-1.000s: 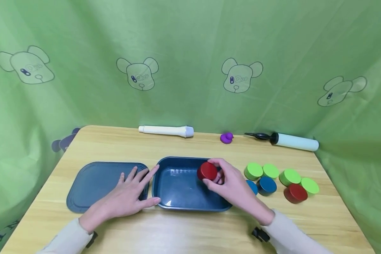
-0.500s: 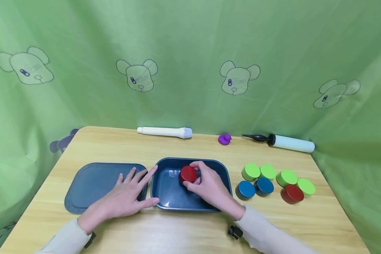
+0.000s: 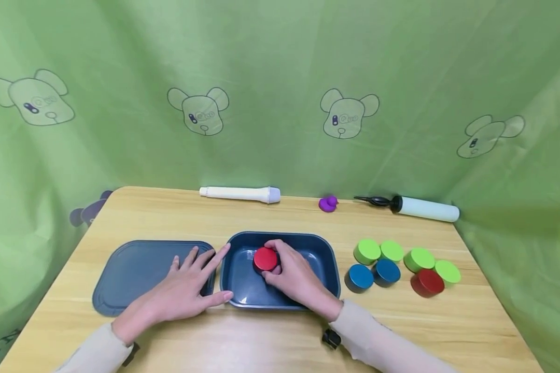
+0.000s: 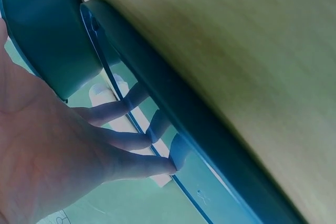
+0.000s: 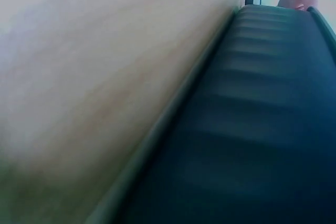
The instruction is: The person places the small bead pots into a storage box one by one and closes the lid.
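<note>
In the head view my right hand (image 3: 295, 277) grips a round red block (image 3: 265, 258) between thumb and fingers, inside the dark blue tray (image 3: 308, 305), left of its middle. Whether the block touches the tray floor I cannot tell. My left hand (image 3: 186, 290) is spread, its fingertips on the flat dark lid (image 3: 130, 274), with forefinger and thumb at the tray's left rim. The left wrist view shows the left hand (image 4: 68, 145) with fingertips touching the lid's shiny surface. Only the tray's outer wall (image 5: 252, 108) fills much of the right wrist view; the right hand is hidden there.
Right of the tray stand several green round blocks (image 3: 367, 251), two blue ones (image 3: 359, 278) and another red one (image 3: 428, 283). Along the table's back edge lie a white microphone-shaped object (image 3: 240, 194), a purple duck (image 3: 328, 203) and a white hand pump (image 3: 424, 208). A green curtain hangs behind.
My right hand has carried the red block leftward and down into the tray, uncovering the blue blocks to the right. The left hand stays in place on the lid.
</note>
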`<state>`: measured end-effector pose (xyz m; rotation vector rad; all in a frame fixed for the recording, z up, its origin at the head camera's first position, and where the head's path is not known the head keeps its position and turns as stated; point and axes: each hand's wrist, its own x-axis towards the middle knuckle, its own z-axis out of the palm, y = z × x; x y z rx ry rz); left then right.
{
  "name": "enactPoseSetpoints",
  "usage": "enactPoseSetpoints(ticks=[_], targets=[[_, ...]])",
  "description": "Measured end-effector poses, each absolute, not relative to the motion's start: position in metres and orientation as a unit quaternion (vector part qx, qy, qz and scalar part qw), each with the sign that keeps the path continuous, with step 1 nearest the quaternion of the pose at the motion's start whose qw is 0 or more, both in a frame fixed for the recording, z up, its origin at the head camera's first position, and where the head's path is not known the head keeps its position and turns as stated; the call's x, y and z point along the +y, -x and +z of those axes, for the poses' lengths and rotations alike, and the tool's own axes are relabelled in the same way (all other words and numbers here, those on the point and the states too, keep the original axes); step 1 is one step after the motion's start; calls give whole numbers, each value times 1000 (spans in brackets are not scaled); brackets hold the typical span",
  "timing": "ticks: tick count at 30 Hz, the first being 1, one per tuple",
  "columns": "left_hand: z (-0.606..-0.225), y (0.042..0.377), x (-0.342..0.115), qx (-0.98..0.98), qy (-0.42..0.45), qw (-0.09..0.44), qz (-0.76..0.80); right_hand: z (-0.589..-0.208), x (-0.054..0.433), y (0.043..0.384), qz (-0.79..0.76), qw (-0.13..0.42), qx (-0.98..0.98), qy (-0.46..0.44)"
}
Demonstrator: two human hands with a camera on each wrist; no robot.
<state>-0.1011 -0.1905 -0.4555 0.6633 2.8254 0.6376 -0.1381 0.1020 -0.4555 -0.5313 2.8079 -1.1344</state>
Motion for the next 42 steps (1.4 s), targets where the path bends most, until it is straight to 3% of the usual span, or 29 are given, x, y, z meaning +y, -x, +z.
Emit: enactPoseSetpoints(ticks=[13, 42], targets=[[-455, 100, -189, 948, -217, 85, 216, -458, 100, 138, -458, 125, 863, 172], [-455, 100, -188, 951, -211, 82, 212, -449, 101, 137, -507, 157, 826, 190]])
